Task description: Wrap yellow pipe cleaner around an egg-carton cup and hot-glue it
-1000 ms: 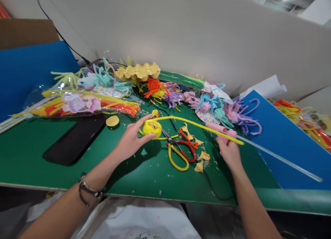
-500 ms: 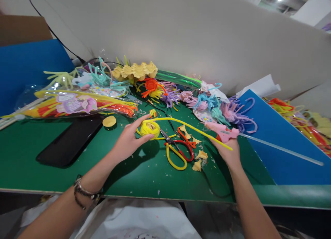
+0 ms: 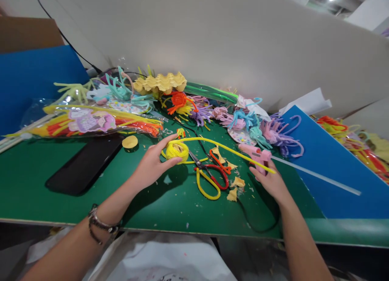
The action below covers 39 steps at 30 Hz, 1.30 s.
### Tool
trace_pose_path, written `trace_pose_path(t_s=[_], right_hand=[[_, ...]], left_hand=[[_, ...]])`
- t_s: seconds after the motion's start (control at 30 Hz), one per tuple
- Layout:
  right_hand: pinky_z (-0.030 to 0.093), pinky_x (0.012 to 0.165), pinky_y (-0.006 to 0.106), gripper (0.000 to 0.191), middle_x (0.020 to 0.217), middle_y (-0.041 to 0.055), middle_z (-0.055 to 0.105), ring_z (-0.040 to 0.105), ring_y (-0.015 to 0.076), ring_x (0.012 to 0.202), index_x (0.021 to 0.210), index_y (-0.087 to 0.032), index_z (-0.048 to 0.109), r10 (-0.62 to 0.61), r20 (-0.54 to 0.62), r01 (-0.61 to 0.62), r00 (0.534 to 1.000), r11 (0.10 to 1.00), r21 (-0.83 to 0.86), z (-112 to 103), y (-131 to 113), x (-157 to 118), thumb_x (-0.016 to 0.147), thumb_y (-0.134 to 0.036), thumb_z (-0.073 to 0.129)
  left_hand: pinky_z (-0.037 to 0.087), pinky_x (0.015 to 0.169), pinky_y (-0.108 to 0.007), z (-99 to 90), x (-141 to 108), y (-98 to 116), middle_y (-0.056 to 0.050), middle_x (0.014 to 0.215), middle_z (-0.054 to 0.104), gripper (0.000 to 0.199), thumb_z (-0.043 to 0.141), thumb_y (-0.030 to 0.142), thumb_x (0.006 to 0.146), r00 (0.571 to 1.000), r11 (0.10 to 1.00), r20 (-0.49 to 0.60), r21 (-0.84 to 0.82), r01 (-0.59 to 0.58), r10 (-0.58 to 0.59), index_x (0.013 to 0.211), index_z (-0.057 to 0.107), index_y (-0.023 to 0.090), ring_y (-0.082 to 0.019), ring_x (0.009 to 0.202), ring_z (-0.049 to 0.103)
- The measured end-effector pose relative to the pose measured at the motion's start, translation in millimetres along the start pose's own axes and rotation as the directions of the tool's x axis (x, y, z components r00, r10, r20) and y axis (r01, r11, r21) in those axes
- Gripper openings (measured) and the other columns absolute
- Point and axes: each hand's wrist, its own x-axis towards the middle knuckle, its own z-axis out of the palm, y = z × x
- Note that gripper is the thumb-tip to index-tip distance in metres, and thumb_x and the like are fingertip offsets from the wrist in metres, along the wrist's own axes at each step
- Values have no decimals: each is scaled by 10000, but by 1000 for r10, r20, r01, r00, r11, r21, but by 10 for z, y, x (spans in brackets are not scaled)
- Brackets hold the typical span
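My left hand (image 3: 153, 161) pinches a coiled ball of yellow pipe cleaner (image 3: 177, 151) between thumb and fingers. From the ball, one long yellow strand (image 3: 223, 144) arcs rightward and passes in front of the glue gun. A pink hot glue gun (image 3: 255, 152) is in my right hand (image 3: 273, 183), gripped at its handle, nozzle towards the left. A long clear glue stick (image 3: 319, 176) juts from its rear. Between my hands lie scissors (image 3: 212, 173) with one red and one yellow handle loop, blades partly behind the ball.
A black phone (image 3: 83, 167) and a round yellow cardboard disc (image 3: 130, 142) lie at left. Behind are a bag of pipe cleaners (image 3: 82, 123), an egg carton piece (image 3: 161, 83) and pastel pipe-cleaner pieces (image 3: 243, 121). Cardboard scraps (image 3: 232, 194) and a black cord (image 3: 249, 224) lie near the scissors.
My right hand has shifted its hold on the glue gun, and its thumb now shows beside the handle. The glue stick's far end has swung leftward. My left hand keeps the yellow ball.
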Motion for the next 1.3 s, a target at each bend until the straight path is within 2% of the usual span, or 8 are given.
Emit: trace_pose_path(t_s=[0.17,0.37,0.57,0.7,0.9,1.0,1.17,1.3], right_hand=[[430,478,313,379,552,10,537,515,173,506,613,-211,491,181,-104,-178,978,983,33,-272,10,-214,465,-522,648],[425,492,280,352,579,5,544,519,156,541,603,-215,482,225,-107,-209,968,968,140,-373,-110,-457,544,-538,608],[462,535,260,232,625,7,600,580,163,590,648,-209,534,67,84,-82,994,977,195,-341,-493,-568,648,-436,586],[498,577,253,200,700,30,662,632,178,655,733,-207,591,-13,122,-15,992,974,225,-368,-745,-552,693,-402,579],[459,495,204,161,736,24,655,614,140,636,748,-214,578,-219,220,146,951,940,307,-323,-986,-405,773,-368,538],[473,541,207,164,704,18,633,624,147,697,678,-212,538,-306,187,222,934,903,368,-275,-1065,-322,774,-344,545],[474,527,201,107,738,12,657,628,127,656,736,-211,597,-233,76,185,969,899,397,-215,-1206,-281,762,-313,583],[433,425,187,142,556,-21,609,533,86,447,668,-198,614,-177,62,143,982,919,369,-196,-1292,-251,721,-326,647]], left_hand=[[420,949,-381,4,5,15,-93,1173,636,617,555,440,736,1000,999,18,-33,-7,8,1279,442,170,-261,1102,562],[398,962,-445,10,-4,4,-108,1210,608,635,565,445,725,999,999,22,-27,36,-35,1289,442,180,-285,1098,555],[411,951,-402,7,2,-3,-101,1161,637,634,571,431,729,1000,998,31,-67,4,-1,1291,437,169,-267,1074,574],[381,970,-429,8,2,-13,-108,1213,605,634,574,422,727,999,998,32,-58,2,0,1293,439,169,-279,1087,556],[359,976,-423,14,-14,-35,-86,1300,539,601,595,419,714,1000,1000,4,-8,-12,12,1262,484,200,-301,1163,482],[370,956,-395,15,-21,-34,-76,1288,550,584,602,408,723,999,999,-15,18,-37,37,1261,488,211,-294,1167,477],[377,899,-355,2,-25,-18,-87,1252,582,594,618,381,738,998,995,13,71,-66,65,1280,465,193,-284,1130,502],[351,862,-321,12,-29,-60,-88,1214,611,570,601,378,777,986,975,31,146,-168,165,1288,431,192,-243,1057,554]])
